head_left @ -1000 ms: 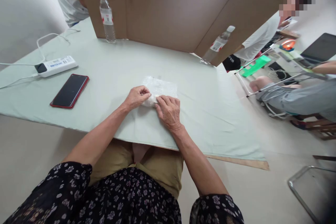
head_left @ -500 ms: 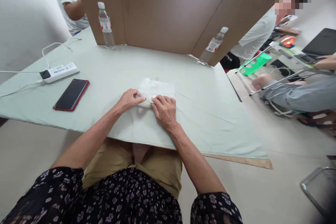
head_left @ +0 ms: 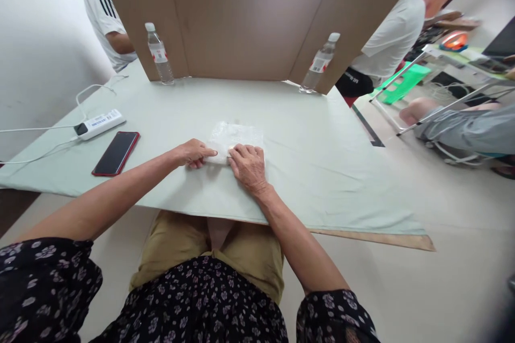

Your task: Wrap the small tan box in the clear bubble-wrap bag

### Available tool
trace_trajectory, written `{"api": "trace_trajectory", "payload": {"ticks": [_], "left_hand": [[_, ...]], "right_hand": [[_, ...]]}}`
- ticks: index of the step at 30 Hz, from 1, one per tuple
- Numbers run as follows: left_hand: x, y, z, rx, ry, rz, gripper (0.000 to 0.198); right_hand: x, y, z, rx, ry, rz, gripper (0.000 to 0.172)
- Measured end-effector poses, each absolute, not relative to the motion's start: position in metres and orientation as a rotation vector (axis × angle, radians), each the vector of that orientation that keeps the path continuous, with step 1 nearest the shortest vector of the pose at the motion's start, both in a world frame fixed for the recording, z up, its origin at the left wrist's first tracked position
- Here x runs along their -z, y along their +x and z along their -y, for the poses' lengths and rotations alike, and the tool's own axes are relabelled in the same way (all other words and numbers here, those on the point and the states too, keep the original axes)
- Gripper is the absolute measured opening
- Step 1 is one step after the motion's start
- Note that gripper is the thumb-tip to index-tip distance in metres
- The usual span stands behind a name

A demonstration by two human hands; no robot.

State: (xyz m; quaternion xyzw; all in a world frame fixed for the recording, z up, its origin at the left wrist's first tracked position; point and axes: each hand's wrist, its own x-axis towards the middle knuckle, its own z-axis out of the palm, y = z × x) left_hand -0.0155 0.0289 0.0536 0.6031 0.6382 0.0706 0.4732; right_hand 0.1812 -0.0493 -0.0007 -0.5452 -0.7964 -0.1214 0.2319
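A clear sheet or pouch of bubble wrap (head_left: 237, 131) lies on the cloth-covered table in front of me. At its left edge is my left hand (head_left: 193, 153), closed, one digit stretched over the wrap and the other fingers curled in at the edge. My right hand (head_left: 249, 167) rests palm down on the lower right part of the wrap, fingers laid out side by side and covering that corner. A small pale spot shows by its fingertips, too small to make out.
Left of my hands lie a red-cased phone (head_left: 116, 154) and a white power strip (head_left: 100, 123) with cables. Behind stands a cardboard screen (head_left: 249, 21), with one water bottle (head_left: 161, 59) at its left and another bottle (head_left: 319, 64) at its right. Other people sit beyond.
My left hand has turned and its fingers have curled in at the wrap's left edge, with the elbow swung outward. My right hand stays on the wrap. The camera view has shifted slightly.
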Motion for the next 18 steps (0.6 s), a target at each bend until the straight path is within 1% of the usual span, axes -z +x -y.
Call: {"api": "trace_trajectory", "payload": {"ticks": [3,7,9,14,18], "left_hand": [[-0.056,-0.015,-0.028,-0.165,1.375,-1.513,0.032],[-0.054,-0.009,-0.026,-0.421,1.309,-1.412,0.029],[-0.052,-0.005,-0.024,-0.495,1.29,-1.389,0.027],[-0.047,0.005,-0.02,-0.524,1.243,-1.374,0.023],[-0.04,0.013,-0.021,-0.572,1.27,-1.433,0.025]], "right_hand": [[0.0,0.181,0.049,0.322,-1.499,2.189,0.02],[-0.001,0.18,0.05,0.317,-1.502,2.184,0.02],[-0.001,0.18,0.05,0.317,-1.503,2.18,0.019],[-0.001,0.18,0.049,0.315,-1.507,2.182,0.019],[-0.002,0.18,0.05,0.31,-1.515,2.191,0.019]]}}
